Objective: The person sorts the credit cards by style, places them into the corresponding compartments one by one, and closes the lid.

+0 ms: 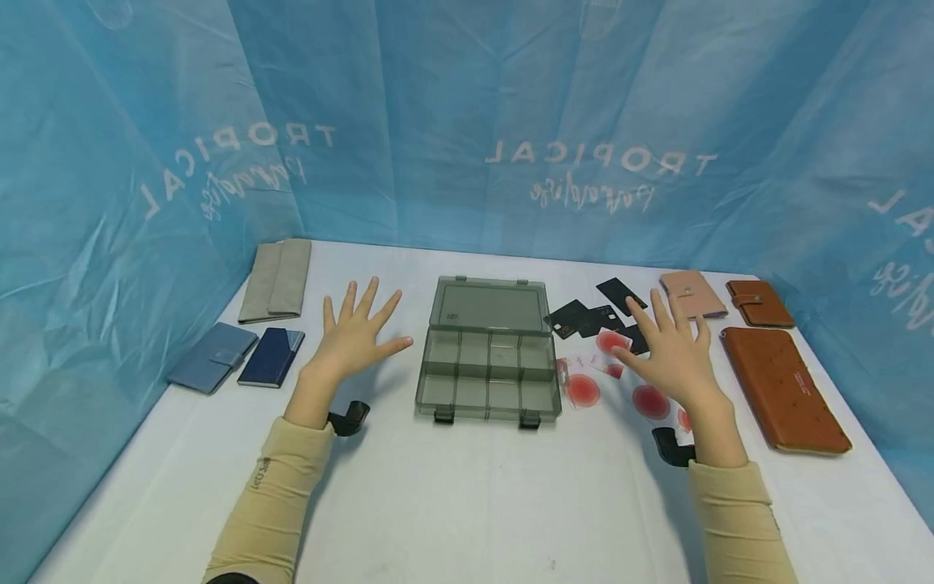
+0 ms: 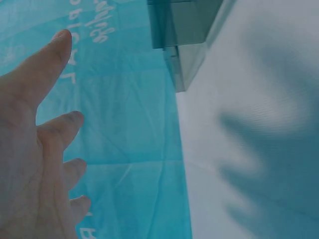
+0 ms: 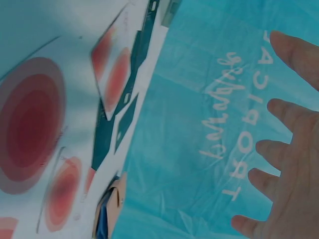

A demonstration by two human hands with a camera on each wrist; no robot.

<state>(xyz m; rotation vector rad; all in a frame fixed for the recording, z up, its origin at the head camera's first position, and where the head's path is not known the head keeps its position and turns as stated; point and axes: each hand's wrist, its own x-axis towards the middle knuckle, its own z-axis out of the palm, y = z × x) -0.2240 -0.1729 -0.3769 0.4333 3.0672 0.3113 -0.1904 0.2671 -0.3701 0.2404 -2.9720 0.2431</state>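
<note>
Hands: both raised above the white worktop point(image 1: 467, 503), palms down, holding nothing.
Left hand point(image 1: 353, 337): fingers point(image 2: 52, 52) straight and spread; hovers just left of the box, apart from it; its shadow falls on the worktop in the left wrist view.
Right hand point(image 1: 674, 357): fingers point(image 3: 294, 52) straight and spread; hovers over the cards right of the box, not gripping any.
Box: smoky grey transparent plastic compartment box point(image 1: 487, 365), centre of the worktop between the hands, lid point(image 1: 492, 304) open and lying back toward the far side; the compartments appear to hold nothing.
Cards: white cards with red circles point(image 1: 584, 391) just right of the box, partly under the right hand; black cards point(image 1: 576, 318) beyond them, farther off.
Left side: grey fabric long wallet point(image 1: 277, 280) far; blue clasp wallet point(image 1: 212, 357) and dark navy card holder point(image 1: 272, 357) nearer.
Right side: pink clasp wallet point(image 1: 693, 294) and small brown leather wallet point(image 1: 759, 302) far; long brown leather wallet point(image 1: 784, 389) nearer.
Surround: blue printed sheeting point(image 1: 511, 122) on three sides.
</note>
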